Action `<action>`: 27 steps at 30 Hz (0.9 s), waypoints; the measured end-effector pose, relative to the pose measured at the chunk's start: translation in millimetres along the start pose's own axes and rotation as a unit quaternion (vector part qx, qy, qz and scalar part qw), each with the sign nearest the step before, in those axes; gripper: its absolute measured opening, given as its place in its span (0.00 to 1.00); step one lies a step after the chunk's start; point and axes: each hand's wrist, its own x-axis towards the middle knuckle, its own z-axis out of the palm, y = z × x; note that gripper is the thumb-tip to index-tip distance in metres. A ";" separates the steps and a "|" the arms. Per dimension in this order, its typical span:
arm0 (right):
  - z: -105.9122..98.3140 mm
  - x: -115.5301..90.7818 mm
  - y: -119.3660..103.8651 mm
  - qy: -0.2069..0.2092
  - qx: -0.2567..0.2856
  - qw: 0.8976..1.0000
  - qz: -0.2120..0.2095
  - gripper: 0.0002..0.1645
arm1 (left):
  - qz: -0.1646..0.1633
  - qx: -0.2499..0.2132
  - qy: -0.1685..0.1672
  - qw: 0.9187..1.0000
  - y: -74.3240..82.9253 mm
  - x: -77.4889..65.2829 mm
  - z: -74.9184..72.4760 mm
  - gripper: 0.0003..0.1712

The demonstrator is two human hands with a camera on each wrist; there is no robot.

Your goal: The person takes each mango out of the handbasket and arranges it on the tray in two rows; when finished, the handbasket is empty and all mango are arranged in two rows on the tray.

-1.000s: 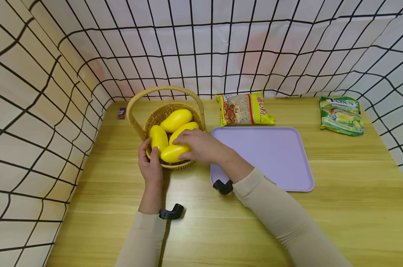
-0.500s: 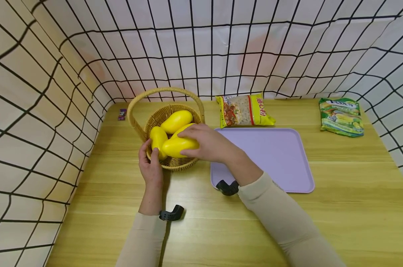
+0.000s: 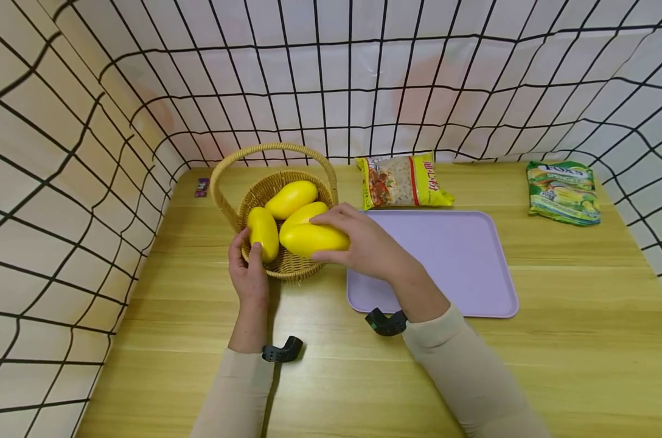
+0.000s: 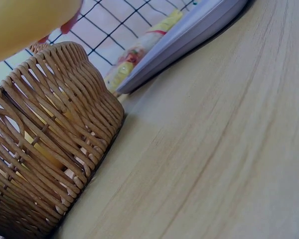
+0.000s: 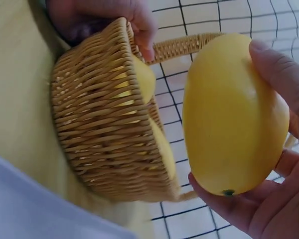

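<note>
My right hand [image 3: 372,246] grips a yellow mango [image 3: 314,240] between thumb and fingers, over the right side of a wicker basket [image 3: 292,271]. In the right wrist view the held mango [image 5: 231,119] is apart from the basket, its green stem end low. Three more mangoes lie inside: one at the back [image 3: 291,199], one at the left [image 3: 263,234], and one at the right [image 3: 309,213], partly hidden behind the held one. My left hand [image 3: 249,280] holds the basket's left rim, thumb over the edge; the right wrist view shows its fingertips [image 5: 145,47] over the rim.
A lilac tray [image 3: 446,261] lies right of the basket, partly under my right forearm. Behind it is a yellow food bag [image 3: 399,180]; a green Fox's bag [image 3: 563,191] lies far right. A small purple packet [image 3: 202,187] sits back left. Black wire grid [image 3: 347,91] encloses the table.
My right hand has lifted the front mango from the basket and moved it right, baring the basket's front inside. The left hand stays on the rim.
</note>
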 end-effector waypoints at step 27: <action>-3.5 -30.0 60.6 0.077 0.150 0.984 0.055 0.35 | -0.007 -0.002 0.003 1.000 0.7 0.1 0.4 0.22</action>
